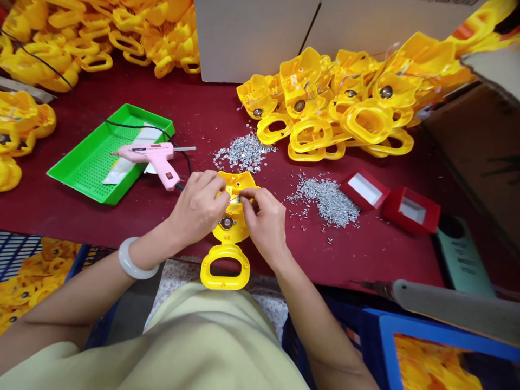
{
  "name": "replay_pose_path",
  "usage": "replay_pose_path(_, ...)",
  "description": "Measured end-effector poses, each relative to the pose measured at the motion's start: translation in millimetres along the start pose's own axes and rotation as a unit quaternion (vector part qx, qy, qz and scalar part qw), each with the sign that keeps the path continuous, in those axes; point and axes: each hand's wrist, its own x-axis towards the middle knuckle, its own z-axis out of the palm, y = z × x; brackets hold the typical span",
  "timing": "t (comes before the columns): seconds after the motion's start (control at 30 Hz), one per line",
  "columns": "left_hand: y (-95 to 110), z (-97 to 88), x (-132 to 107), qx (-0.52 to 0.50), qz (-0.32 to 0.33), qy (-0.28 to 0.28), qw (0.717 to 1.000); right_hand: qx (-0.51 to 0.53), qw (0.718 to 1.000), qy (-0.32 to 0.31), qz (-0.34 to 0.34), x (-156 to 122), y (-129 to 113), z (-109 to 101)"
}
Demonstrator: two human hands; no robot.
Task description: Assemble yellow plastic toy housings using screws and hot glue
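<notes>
The left grip (197,208) is closing on a yellow plastic moulding (232,230), and the right grip (264,225) is pinching its middle, above the maroon tabletop (203,103). Farther out, a pink hot glue gun (148,160) is lying on a green tray (150,116), near silver metal bits (244,153).

The left hand (197,208) and right hand (265,225) hold a yellow plastic moulding (233,227) on the maroon tabletop (195,103). A pink hot glue gun (148,160) lies on a green tray (81,162) at ten o'clock. Silver metal bits (244,153) sit at twelve o'clock, more silver bits (325,201) at three, and heaped yellow mouldings (345,103) at two.
</notes>
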Motion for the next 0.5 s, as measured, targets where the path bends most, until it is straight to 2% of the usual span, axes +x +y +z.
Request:
replay_pose_path(0.13, 1.9, -6.4, -1.9, 0.033, 0.049, 0.035, 0.998, -0.019, 0.999, -0.011, -0.024, -0.7, -1.0, 0.5)
replay_pose_path(0.2, 1.1, -7.1, -3.0, 0.053, 0.052, 0.055, 0.996, -0.016, 0.999, -0.020, -0.034, -1.3, 0.2, 1.5)
replay_pose_path(0.27, -1.2, -5.7, -4.4, 0.067, 0.032, 0.056, 0.996, -0.025, 0.999, -0.021, -0.043, -2.1, 1.7, 2.6)
replay_pose_path(0.37, -6.3, -2.0, -7.3, 0.075, -0.023, 0.028, 0.997, -0.065, 0.996, 0.002, -0.059, -3.7, 3.4, 3.7)
replay_pose_path(0.5, -10.9, -0.1, -12.0, 0.046, -0.073, 0.004, 0.996, -0.083, 0.994, 0.020, -0.067, -5.4, 3.1, 3.7)
